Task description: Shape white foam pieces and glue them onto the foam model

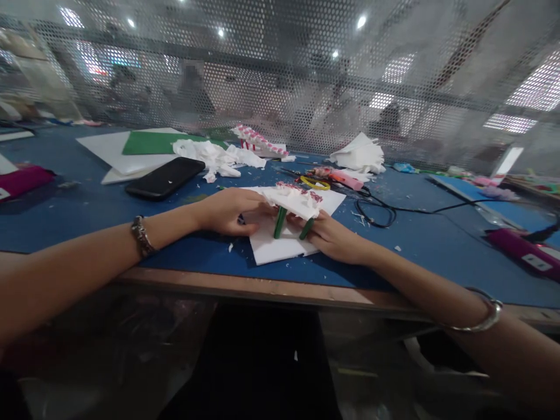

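Note:
A small craft model with a white, red-flecked top and green legs stands on a white foam or paper sheet near the table's front edge. My left hand is at its left side, with fingers curled in behind the white top. From the right, my right hand grips the model beside a green leg. Both hands are closed around it, though several fingertips are hidden behind the model. Just beyond lie a yellow-handled tool and a pink-orange tool, perhaps a glue gun.
A black phone lies to the left, near crumpled white tissue and a green sheet. Farther back are a pink-and-white model and stacked white paper. A black cable runs right. Perforated metal mesh borders the table's back.

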Action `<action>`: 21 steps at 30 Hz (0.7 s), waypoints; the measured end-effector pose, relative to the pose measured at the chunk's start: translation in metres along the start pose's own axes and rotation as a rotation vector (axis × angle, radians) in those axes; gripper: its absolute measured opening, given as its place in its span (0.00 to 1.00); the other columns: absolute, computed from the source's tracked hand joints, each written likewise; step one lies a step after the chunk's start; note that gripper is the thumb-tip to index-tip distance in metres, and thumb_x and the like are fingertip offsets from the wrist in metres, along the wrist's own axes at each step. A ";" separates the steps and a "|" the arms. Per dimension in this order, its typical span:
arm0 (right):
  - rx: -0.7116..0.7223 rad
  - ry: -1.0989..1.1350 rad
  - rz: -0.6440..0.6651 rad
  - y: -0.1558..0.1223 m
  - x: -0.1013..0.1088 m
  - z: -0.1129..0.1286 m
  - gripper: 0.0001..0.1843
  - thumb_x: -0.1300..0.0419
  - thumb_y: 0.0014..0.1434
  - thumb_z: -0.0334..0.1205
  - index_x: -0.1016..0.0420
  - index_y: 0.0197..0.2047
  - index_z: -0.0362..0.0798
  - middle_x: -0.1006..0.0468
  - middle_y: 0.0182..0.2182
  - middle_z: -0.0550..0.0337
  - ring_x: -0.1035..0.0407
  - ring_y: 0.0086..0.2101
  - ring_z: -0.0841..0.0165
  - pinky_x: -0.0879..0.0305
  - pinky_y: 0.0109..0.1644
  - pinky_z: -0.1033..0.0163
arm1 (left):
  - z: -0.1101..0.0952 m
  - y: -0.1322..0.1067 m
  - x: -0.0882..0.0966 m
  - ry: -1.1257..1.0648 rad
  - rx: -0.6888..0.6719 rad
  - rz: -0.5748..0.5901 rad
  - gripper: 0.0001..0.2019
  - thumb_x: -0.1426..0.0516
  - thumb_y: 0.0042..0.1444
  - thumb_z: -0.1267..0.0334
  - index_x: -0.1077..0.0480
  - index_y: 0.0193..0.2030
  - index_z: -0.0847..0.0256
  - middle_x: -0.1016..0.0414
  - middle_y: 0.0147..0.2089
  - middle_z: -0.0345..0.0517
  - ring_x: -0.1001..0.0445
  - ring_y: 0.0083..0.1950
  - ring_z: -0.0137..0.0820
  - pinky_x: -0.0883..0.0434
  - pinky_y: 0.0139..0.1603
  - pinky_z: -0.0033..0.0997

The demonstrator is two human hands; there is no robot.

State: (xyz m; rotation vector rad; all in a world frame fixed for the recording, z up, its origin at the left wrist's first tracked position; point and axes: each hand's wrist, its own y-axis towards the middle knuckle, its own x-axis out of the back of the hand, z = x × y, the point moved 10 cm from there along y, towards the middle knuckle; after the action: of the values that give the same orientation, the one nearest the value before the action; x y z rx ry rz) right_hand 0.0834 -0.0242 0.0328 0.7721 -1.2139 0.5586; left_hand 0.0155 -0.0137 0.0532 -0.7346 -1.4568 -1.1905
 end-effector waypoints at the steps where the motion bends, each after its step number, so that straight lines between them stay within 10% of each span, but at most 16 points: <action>1: 0.010 -0.014 -0.001 0.000 -0.001 0.001 0.19 0.58 0.54 0.30 0.36 0.47 0.42 0.34 0.47 0.46 0.43 0.50 0.60 0.49 0.55 0.47 | 0.000 0.000 0.000 0.004 0.000 0.003 0.15 0.51 0.50 0.65 0.35 0.45 0.61 0.29 0.34 0.47 0.31 0.36 0.30 0.35 0.35 0.26; 14: 0.005 -0.109 0.067 -0.004 0.003 0.009 0.17 0.58 0.56 0.31 0.32 0.42 0.40 0.30 0.42 0.47 0.39 0.47 0.62 0.45 0.53 0.52 | 0.007 -0.001 -0.002 -0.062 0.059 0.019 0.14 0.52 0.52 0.65 0.37 0.46 0.63 0.30 0.41 0.49 0.32 0.42 0.32 0.36 0.41 0.28; 21: -0.270 0.072 -0.046 -0.019 0.033 -0.011 0.12 0.51 0.55 0.39 0.29 0.34 0.43 0.28 0.28 0.57 0.35 0.29 0.71 0.40 0.33 0.67 | 0.046 -0.001 0.004 -0.142 0.292 -0.146 0.26 0.51 0.50 0.52 0.44 0.51 0.68 0.39 0.52 0.57 0.41 0.54 0.39 0.42 0.53 0.36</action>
State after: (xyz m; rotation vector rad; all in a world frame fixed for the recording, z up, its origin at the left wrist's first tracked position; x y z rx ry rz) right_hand 0.1133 -0.0287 0.0588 0.5449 -1.1728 0.3722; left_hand -0.0019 0.0284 0.0594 -0.5272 -1.7829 -1.0196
